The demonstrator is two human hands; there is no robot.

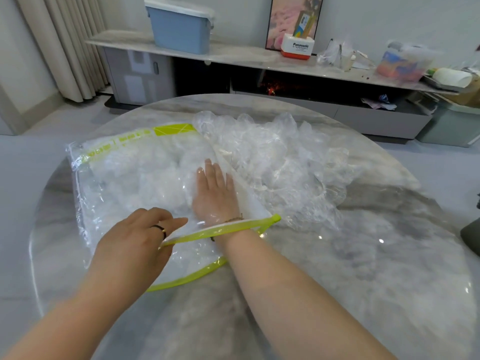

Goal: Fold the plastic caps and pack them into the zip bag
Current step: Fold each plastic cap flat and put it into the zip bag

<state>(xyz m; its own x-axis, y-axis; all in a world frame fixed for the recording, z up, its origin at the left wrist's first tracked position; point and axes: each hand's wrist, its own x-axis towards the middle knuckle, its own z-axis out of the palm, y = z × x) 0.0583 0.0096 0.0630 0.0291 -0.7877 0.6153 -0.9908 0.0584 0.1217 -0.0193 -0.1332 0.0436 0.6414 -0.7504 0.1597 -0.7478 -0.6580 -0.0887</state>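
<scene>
A clear zip bag (111, 178) with lime-green edges lies on the round marble table (363, 268), its mouth facing me. Folded plastic caps (155, 175) fill its inside as a white mass. My right hand (214, 193) reaches in through the mouth up to the wrist, flat with fingers spread, pressing on the caps. My left hand (135, 237) pinches the upper green zip edge (220, 231) and lifts it off the lower one. A loose heap of crumpled clear caps (280, 162) lies on the table just right of the bag.
Behind the table runs a long low cabinet (259, 59) with a blue lidded bin (180, 26), a white and red box (297, 46) and clutter at its right end. A dark object (471, 236) pokes in at the table's right edge. Curtains hang at far left.
</scene>
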